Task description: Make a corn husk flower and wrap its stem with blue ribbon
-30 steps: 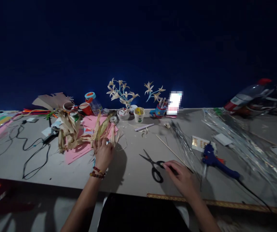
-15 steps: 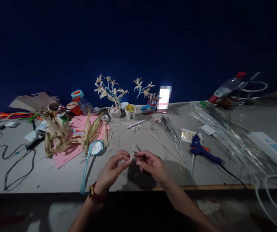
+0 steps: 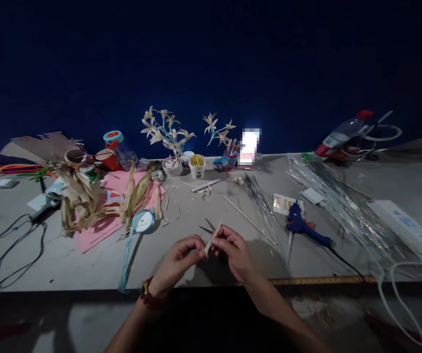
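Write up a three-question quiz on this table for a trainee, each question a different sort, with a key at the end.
1. True or false: the glue gun lies to the right of the scissors.

2. Multiple choice: what does the right hand hold?
A) a roll of blue ribbon
B) a thin pale strip
C) a phone

3. Fill in the gap: the tilted bottle at the back right has a ____ cap.

Key:
1. True.
2. B; the fingers pinch it.
3. Red.
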`<action>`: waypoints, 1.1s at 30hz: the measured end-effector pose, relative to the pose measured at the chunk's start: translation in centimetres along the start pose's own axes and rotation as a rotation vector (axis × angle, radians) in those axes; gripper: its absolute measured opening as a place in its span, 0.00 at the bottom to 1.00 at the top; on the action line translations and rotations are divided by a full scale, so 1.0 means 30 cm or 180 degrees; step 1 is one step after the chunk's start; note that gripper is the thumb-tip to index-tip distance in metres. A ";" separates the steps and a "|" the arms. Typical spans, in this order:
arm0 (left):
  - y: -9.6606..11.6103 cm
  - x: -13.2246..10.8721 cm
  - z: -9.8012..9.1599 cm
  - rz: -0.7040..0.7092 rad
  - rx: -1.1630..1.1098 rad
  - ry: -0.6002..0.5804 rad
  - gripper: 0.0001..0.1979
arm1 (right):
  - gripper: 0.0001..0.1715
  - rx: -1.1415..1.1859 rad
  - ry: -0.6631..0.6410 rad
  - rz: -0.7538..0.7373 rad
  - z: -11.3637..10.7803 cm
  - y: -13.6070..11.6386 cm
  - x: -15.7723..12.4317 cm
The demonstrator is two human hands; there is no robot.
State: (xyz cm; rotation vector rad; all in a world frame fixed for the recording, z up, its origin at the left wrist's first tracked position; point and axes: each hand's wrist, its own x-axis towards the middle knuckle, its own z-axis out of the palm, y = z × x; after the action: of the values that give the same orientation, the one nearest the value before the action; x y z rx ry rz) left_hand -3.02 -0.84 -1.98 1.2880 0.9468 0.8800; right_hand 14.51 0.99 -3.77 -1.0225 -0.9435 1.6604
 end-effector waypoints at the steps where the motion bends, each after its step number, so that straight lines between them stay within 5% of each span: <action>1: -0.004 -0.002 -0.002 -0.0025 0.0008 0.0007 0.11 | 0.08 -0.0028 0.0039 -0.0003 -0.002 0.005 0.002; 6: -0.021 -0.018 -0.016 -0.0038 0.0283 0.0090 0.10 | 0.09 -0.0238 0.0098 -0.0156 -0.014 0.021 0.009; 11: -0.027 -0.023 0.000 0.0124 0.0350 0.0170 0.08 | 0.11 -0.0806 -0.0268 -0.0363 -0.005 0.017 0.008; 16: -0.046 -0.036 -0.041 -0.0009 0.0483 0.0577 0.10 | 0.16 -0.1323 -0.0469 -0.0588 -0.003 0.016 0.006; 20: -0.056 -0.118 -0.202 0.0186 0.1284 0.1444 0.10 | 0.18 -0.1468 -0.0537 -0.0471 -0.030 0.028 0.005; 25: -0.037 -0.260 -0.409 -0.0125 0.3468 0.3583 0.18 | 0.18 -0.1676 -0.0522 -0.0299 -0.058 0.041 0.010; 27: -0.028 -0.261 -0.438 -0.0194 0.4167 0.3788 0.22 | 0.17 -0.1733 -0.0521 -0.0267 -0.056 0.044 0.014; 29: -0.025 -0.210 -0.436 0.0081 0.4472 0.3707 0.21 | 0.17 -0.1827 -0.0543 -0.0283 -0.048 0.044 0.016; 33: -0.040 -0.014 -0.412 0.0107 0.4730 0.2722 0.13 | 0.16 -0.2174 -0.0640 -0.0410 -0.039 0.039 0.011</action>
State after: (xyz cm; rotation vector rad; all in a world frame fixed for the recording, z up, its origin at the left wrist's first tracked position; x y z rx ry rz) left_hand -14.63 3.25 -3.64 2.1503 2.5350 0.6853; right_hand 15.15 1.14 -5.32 -1.2074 -1.7447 1.3679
